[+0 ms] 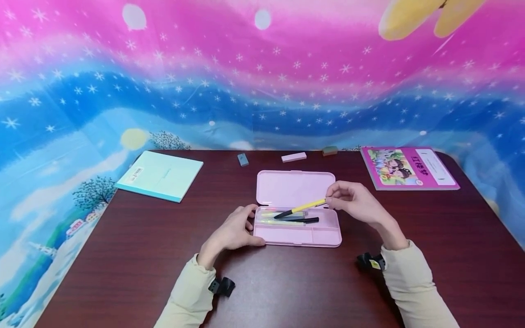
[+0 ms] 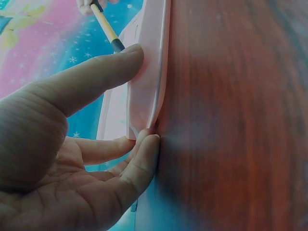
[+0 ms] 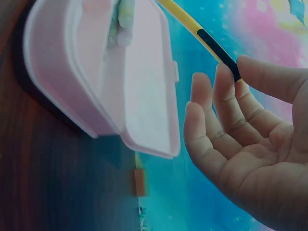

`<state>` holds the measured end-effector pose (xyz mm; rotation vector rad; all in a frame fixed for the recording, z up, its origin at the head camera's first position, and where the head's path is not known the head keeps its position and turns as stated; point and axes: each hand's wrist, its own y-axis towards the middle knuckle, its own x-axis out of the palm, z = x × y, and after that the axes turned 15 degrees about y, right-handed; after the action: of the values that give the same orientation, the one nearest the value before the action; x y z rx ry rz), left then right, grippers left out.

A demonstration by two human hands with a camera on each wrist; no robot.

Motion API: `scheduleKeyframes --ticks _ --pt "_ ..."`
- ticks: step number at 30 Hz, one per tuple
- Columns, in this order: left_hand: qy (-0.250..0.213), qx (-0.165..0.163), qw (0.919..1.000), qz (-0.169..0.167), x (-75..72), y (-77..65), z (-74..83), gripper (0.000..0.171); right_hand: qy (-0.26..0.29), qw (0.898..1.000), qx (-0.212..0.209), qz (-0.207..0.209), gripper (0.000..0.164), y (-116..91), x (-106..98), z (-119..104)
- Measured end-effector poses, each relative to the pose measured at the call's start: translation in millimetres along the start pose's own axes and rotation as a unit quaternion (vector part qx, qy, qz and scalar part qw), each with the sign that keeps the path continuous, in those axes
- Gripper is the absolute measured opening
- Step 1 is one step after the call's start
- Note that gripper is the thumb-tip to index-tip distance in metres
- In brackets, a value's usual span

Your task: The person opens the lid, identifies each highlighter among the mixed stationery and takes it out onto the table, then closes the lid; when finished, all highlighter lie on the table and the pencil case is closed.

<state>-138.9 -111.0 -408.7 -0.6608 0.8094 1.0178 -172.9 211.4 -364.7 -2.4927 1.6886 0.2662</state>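
One pink pencil case (image 1: 295,187), lid open, mid-frame; left hand (image 1: 234,231), grip holding its left end. Right hand (image 1: 356,201), grip pinching one yellow pen (image 1: 310,207) above case. Pens inside (image 1: 312,220) overlap, count unclear. Three small blocks (image 1: 294,157), upper centre. Two books: green (image 1: 166,175) left, magenta (image 1: 396,171) right. Right wrist view cuts off pen tip.

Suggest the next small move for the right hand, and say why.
Probably lower the yellow pen into the open pink case. The right hand pinches one end while the other slants down over the pens inside, and the left hand holds the case's end, so lowering seems enough.
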Motion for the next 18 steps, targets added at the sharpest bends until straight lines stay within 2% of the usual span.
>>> scheduleKeyframes --ticks 12,18 --pt "-0.006 -0.005 1.0000 -0.001 -0.1 -0.6 0.9 0.080 0.055 0.998 -0.013 0.030 0.016 -11.7 -27.3 -9.1" --pt "-0.003 -0.001 1.0000 0.003 -0.2 -1.0 1.9 0.080 0.049 0.997 -0.030 0.052 0.018 -19.0 -43.4 -7.4"
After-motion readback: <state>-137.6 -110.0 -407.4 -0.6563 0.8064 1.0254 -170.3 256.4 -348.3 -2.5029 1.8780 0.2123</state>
